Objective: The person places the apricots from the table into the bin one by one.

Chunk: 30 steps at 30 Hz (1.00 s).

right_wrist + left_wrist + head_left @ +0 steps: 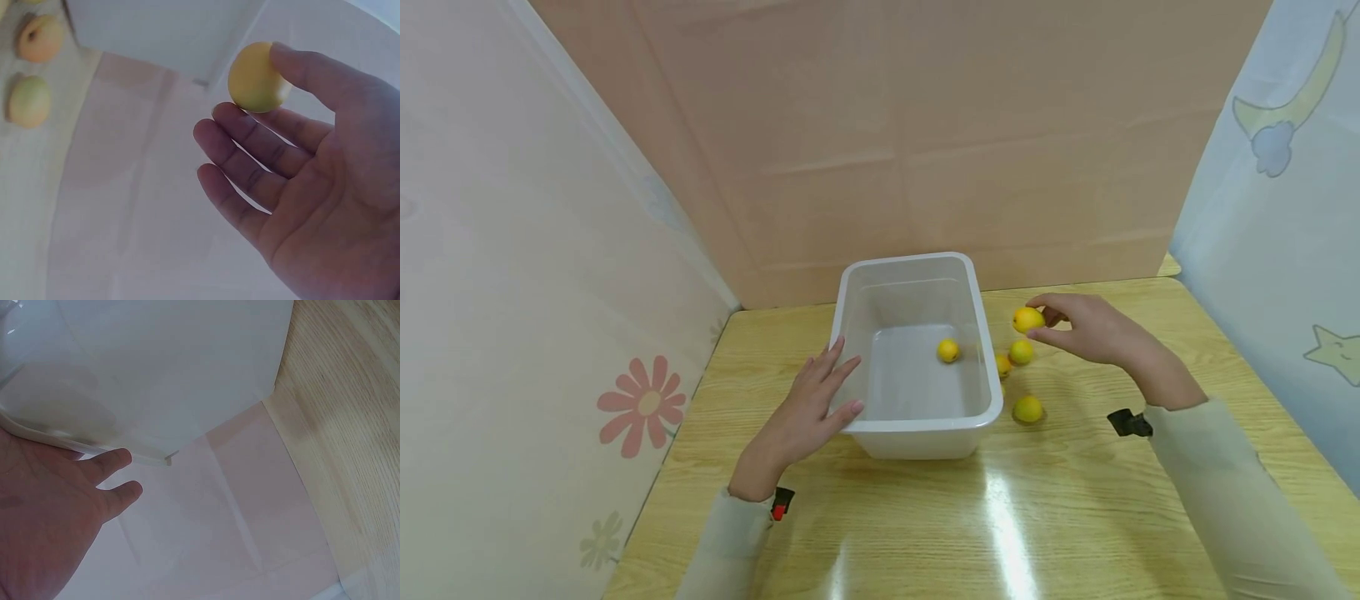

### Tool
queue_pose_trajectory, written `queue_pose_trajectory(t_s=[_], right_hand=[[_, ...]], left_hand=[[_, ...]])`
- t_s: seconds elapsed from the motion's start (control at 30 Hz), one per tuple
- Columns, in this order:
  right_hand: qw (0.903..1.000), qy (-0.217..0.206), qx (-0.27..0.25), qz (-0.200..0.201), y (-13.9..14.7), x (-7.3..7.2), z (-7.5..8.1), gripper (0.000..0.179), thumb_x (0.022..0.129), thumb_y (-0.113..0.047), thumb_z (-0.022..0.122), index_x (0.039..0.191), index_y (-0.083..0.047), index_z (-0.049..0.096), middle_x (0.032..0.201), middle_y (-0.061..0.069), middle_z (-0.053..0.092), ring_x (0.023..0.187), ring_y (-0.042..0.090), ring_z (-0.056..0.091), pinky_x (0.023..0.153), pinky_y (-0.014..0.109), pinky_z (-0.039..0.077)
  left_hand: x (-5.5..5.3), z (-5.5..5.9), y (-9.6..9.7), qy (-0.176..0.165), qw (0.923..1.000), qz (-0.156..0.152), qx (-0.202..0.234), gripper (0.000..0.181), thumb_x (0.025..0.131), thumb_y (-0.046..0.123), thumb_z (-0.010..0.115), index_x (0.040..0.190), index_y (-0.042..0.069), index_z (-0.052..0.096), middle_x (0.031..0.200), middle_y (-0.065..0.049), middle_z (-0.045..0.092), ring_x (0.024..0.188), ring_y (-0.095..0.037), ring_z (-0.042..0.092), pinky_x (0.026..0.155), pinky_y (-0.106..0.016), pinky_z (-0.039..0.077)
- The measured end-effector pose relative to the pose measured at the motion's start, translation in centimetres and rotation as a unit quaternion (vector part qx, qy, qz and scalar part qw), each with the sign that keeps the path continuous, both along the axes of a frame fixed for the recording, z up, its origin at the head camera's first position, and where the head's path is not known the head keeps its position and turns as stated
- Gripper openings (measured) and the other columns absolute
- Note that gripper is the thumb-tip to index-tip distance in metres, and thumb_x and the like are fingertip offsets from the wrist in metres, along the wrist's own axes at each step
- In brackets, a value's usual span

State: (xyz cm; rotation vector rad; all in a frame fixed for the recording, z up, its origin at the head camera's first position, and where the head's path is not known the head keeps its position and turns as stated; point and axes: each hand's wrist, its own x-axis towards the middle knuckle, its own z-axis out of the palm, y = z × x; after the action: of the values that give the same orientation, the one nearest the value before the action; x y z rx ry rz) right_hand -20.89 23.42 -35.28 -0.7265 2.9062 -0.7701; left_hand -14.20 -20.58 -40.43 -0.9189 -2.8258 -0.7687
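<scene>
A white plastic tub (920,426) stands on the table with one yellow apricot (948,350) on its floor. My left hand (811,402) rests at the tub's left rim with its fingers spread; the left wrist view shows that hand (56,506) against the rim from below. To the right of the tub, my right hand (1086,327) pinches another apricot (1027,319) between thumb and fingers, held up above the table. In the right wrist view this apricot (257,78) is yellow with a greenish underside, and the other fingers are loosely bent below it.
Several apricots lie on the wooden table (1075,500) close to the tub's right side, among them a greenish one (1027,408) at the front and another (1021,352) below the right hand. A peach-coloured backdrop (910,150) rises behind the table, with printed sheets on both sides.
</scene>
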Motion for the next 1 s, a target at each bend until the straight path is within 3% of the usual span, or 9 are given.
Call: queue_pose_trajectory(t_s=[0.47,1.0], right_hand=[[0.9994,0.000,-0.003,0.035,-2.8,1.8,4.1,0.048,0.097,-0.033,0.070,0.137,-0.007,0.059,0.119,0.007,0.069,0.112,0.029,0.063,0.095,0.056,0.049],[0.9966,0.010,-0.014,0.080,-5.9,2.1,4.7,0.039,0.095,-0.026,0.073,0.130,-0.011,0.063,0.109,0.001,0.070,0.106,0.023,0.064,0.094,0.048,0.050]], left_hand=[[0.1,0.1,0.0,-0.006,1.0000,0.000,0.005,0.065,0.105,0.047,0.049,0.159,0.014,0.034,0.171,-0.010,0.008,0.156,-0.031,0.009,0.124,-0.057,0.005],[0.1,0.1,0.0,-0.010,0.9998,-0.002,0.015,0.064,0.105,0.046,0.050,0.158,0.013,0.035,0.170,-0.012,0.010,0.156,-0.032,0.009,0.125,-0.056,0.004]])
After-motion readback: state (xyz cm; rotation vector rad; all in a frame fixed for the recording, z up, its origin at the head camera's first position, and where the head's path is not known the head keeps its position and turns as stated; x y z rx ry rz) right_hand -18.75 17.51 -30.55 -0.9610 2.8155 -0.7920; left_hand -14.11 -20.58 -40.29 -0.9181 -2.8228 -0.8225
